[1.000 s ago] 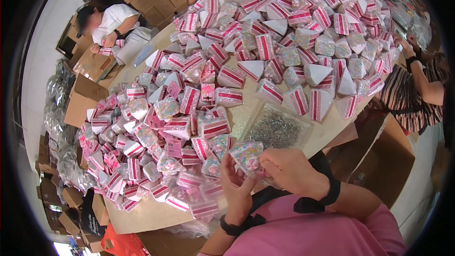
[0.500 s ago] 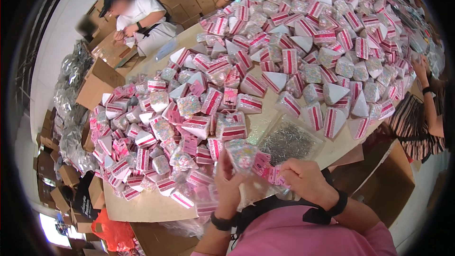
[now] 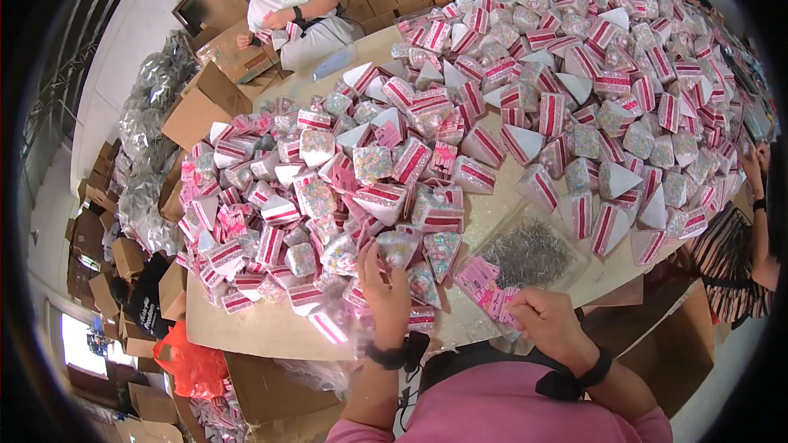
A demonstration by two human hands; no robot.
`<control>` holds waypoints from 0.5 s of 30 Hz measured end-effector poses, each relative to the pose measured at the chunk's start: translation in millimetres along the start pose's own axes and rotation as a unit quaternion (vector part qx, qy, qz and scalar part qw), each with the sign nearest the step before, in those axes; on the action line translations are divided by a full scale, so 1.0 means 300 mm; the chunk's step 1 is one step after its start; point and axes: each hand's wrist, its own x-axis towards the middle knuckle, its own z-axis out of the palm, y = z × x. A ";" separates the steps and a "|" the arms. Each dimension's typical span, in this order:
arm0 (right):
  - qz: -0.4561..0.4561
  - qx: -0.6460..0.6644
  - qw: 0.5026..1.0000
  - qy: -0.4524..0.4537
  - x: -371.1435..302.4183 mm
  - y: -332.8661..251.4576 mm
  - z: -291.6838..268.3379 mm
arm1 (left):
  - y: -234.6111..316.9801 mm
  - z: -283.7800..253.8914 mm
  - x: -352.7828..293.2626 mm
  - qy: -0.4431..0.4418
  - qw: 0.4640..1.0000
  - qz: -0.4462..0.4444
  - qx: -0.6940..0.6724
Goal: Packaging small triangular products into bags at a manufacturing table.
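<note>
At the near edge of the desk (image 3: 238,332), right hand (image 3: 548,326): grip closed on pink cards (image 3: 484,280). Left hand (image 3: 386,297) at wrapped wedges (image 3: 398,248); cannot tell whether its grip holds one.

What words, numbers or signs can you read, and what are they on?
I won't copy words, but printing shows here:
Pink rectangular paper cards in the right hand: too small to read.
Black fabric item, lower left: white lettering, not copied.
Pink paper tag amid pink-and-white wedges: too small.
</note>
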 end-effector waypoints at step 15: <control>0.157 0.195 0.947 -0.200 0.018 0.019 -0.003 | 0.262 -0.039 -0.214 -0.313 0.915 0.178 -0.181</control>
